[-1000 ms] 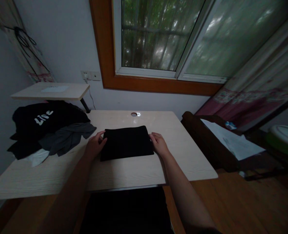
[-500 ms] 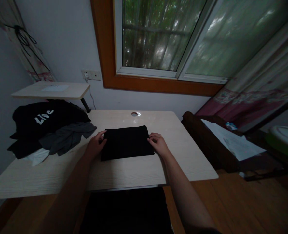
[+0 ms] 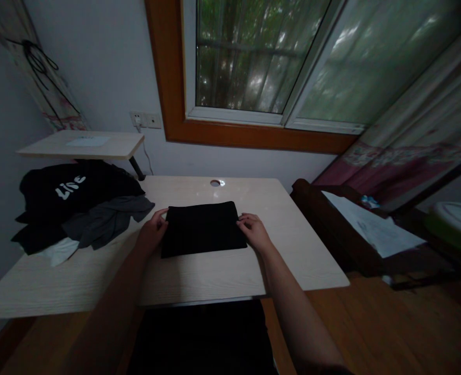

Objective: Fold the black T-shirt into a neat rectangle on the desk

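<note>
A black garment (image 3: 204,229), folded into a flat rectangle, lies on the pale wooden desk (image 3: 304,250). At its left edge is my left hand (image 3: 154,229), thumb and fingers closed around the upper left border. My right hand (image 3: 254,230) pinches the right edge, fingertips at the cloth's side. Whether any layer is lifted between the fingers is too dark to make out.
A heap of clothes lies on the desk's left, with a black shirt (image 3: 82,182) bearing white lettering, a grey garment (image 3: 107,219) and white cloth (image 3: 60,251). A raised shelf (image 3: 113,148) overhangs it. A cable hole (image 3: 215,183) is near the back edge.
My left thumb has drawn slightly left, to the border of the black garment. The garment and my right hand stay practically where they were.
</note>
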`<state>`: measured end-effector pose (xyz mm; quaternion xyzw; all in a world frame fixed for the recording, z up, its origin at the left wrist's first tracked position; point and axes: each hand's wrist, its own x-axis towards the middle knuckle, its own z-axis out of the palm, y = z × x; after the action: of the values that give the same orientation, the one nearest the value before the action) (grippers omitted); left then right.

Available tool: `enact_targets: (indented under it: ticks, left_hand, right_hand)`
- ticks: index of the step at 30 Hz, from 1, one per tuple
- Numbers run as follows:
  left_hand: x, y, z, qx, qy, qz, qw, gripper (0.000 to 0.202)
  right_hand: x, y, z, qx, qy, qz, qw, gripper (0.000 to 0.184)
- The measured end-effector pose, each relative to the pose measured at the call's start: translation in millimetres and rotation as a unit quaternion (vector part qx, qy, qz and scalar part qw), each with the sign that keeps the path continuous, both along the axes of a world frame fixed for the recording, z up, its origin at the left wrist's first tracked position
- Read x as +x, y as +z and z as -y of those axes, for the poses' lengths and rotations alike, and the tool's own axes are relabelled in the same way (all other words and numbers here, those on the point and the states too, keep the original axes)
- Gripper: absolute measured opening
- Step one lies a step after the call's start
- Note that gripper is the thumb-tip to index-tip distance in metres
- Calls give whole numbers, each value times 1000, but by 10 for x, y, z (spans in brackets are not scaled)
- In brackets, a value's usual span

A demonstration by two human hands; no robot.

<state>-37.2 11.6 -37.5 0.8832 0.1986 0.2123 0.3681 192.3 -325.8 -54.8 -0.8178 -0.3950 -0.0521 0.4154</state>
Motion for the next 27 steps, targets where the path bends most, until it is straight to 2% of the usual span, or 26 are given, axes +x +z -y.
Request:
enact_targets:
  ticks: [6, 10, 16, 19, 27]
  left_hand:
    - [-1, 7, 13, 11, 33, -1, 999, 46]
    - [9, -2, 4, 18, 59, -7, 998, 44]
    - [61, -67, -43, 81, 65, 18, 994, 46]
    - [69, -72, -45, 86, 77, 18, 993, 46]
    - [70, -95, -66, 83, 75, 11, 994, 46]
  right_hand:
    - [-15, -7, 9, 1, -29, -7, 1000, 23]
    - [-25, -14, 14, 11, -57, -47, 997, 30]
    - [-61, 56, -8, 1, -61, -68, 996, 36]
    - [-54, 91, -30, -4, -64, -76, 995, 41]
    - [-17, 150, -242, -43, -65, -88, 993, 55]
